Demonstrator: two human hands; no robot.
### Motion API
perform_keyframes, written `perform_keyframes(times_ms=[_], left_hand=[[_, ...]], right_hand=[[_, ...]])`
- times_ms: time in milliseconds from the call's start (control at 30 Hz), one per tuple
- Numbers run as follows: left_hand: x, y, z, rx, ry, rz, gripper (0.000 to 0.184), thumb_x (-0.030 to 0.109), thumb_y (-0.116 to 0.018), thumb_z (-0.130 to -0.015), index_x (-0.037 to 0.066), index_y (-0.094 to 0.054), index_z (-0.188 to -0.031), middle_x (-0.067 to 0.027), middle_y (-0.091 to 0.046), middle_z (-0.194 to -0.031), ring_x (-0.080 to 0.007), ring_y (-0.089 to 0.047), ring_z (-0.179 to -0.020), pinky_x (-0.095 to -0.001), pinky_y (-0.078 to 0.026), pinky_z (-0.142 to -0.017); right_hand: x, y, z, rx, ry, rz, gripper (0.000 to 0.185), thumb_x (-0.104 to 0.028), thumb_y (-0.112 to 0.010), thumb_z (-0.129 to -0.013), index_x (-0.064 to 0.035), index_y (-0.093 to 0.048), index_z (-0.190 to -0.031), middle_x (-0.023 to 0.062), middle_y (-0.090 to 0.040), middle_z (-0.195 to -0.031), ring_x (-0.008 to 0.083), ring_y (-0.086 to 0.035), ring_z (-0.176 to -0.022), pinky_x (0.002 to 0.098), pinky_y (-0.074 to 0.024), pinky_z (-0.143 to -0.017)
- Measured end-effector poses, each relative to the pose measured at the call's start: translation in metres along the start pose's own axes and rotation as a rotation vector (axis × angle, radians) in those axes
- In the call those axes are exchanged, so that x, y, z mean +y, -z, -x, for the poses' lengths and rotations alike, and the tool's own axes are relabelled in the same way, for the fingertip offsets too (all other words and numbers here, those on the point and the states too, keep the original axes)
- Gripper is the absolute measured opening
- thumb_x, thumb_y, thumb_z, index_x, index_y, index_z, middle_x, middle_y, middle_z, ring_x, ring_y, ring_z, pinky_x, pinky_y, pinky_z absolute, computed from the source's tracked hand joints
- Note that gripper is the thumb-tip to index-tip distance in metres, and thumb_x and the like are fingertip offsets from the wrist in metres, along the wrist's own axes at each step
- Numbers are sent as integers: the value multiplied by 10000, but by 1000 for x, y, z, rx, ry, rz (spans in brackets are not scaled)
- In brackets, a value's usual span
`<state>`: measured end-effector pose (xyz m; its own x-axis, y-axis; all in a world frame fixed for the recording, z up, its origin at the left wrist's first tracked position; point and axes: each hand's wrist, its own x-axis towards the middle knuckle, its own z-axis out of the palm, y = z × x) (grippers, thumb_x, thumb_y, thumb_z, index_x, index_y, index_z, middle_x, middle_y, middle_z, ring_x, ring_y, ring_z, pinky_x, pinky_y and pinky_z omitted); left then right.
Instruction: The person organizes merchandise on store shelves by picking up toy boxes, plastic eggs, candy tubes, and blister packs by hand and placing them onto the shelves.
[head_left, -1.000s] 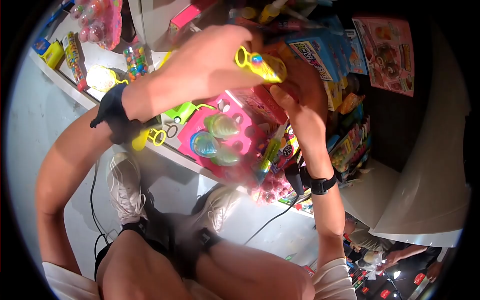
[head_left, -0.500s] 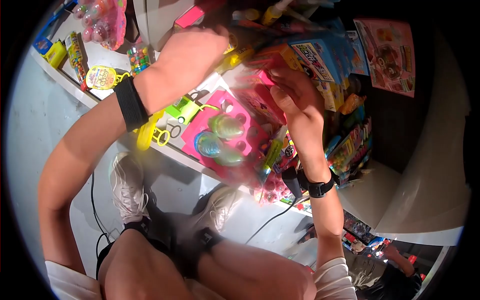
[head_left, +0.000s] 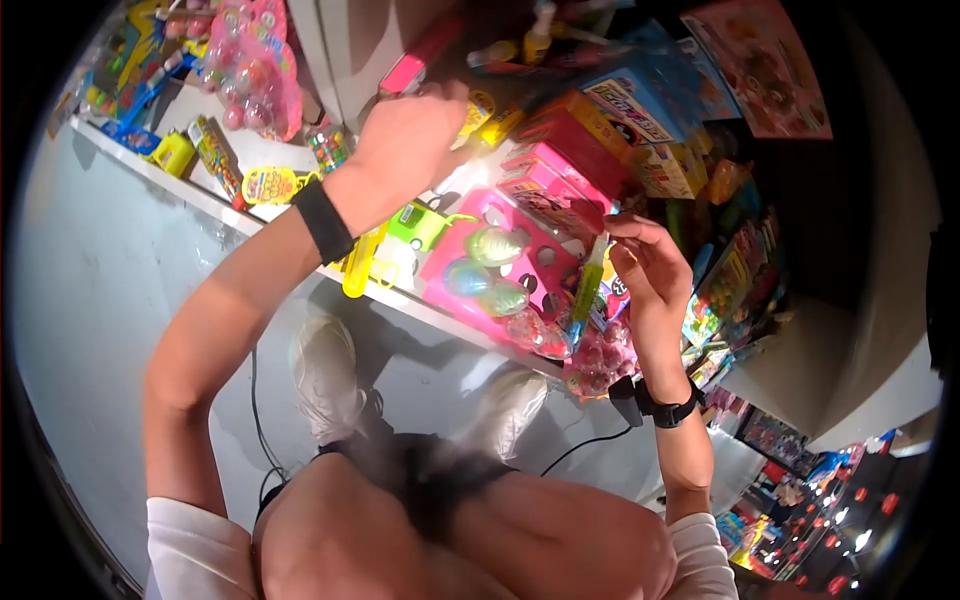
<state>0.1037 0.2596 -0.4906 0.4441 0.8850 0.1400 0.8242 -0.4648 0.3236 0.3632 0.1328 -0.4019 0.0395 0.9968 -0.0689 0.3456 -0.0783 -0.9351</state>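
Observation:
My left hand [head_left: 415, 130] reaches across the shelf edge, next to a yellow toy package [head_left: 498, 128]; its fingertips are hidden, so I cannot tell its grip. My right hand [head_left: 655, 270] hangs open, thumb apart from curved fingers, beside a yellow-green tube [head_left: 590, 285]. Behind it stands a pink box [head_left: 545, 180] against a red box [head_left: 575, 150]. A pink holed tray [head_left: 455, 245] near the front edge bears clear egg-shaped capsules [head_left: 495, 245]. Left of the tray are a small green toy car [head_left: 417, 226] and a yellow stick-shaped toy [head_left: 362, 265].
Blue-and-yellow boxes [head_left: 630, 105] stand at the back right. To the left lie a candy-filled tube [head_left: 215, 155], a round yellow tag [head_left: 268, 186] and a pink capsule pack [head_left: 250, 80]. A dark cable [head_left: 585, 437] runs over the floor below the shelf.
My right hand has come off the pink box and moved right and down; the box now stands behind the tray. The view has shifted left. My left hand stays near the yellow package.

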Motion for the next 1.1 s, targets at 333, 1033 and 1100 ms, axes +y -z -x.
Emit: perform_keyframes(times_ms=[333,1033,1100], left_hand=[[40,48,14,-9,-74,9,439,286,-708,-875,17,-545,-1181,-178,-619,-1089,-388,-694,-768,-467,-573,-656],[233,68,9,-416,-581,458,586,206,-710,-885,42,-472,-1395,-152,-547,-1327,-325,-705,-841,-435,-574,-742],[249,53,-3,-339,-578,658,624,200,-733,-870,11,-463,-1400,-181,-570,-1322,-350,-658,-1097,-424,-545,-888]], right_hand=[[9,31,74,248,-110,-153,190,79,-577,-930,31,-645,-1101,85,-673,-1135,143,-617,-1068,271,-481,-873],[53,68,141,694,-92,-374,484,87,-566,-876,-25,-506,-1344,94,-531,-1384,206,-573,-1216,351,-470,-1035],[64,76,140,832,-46,-314,543,96,-553,-875,-37,-458,-1392,92,-480,-1429,206,-532,-1268,352,-467,-1043]])
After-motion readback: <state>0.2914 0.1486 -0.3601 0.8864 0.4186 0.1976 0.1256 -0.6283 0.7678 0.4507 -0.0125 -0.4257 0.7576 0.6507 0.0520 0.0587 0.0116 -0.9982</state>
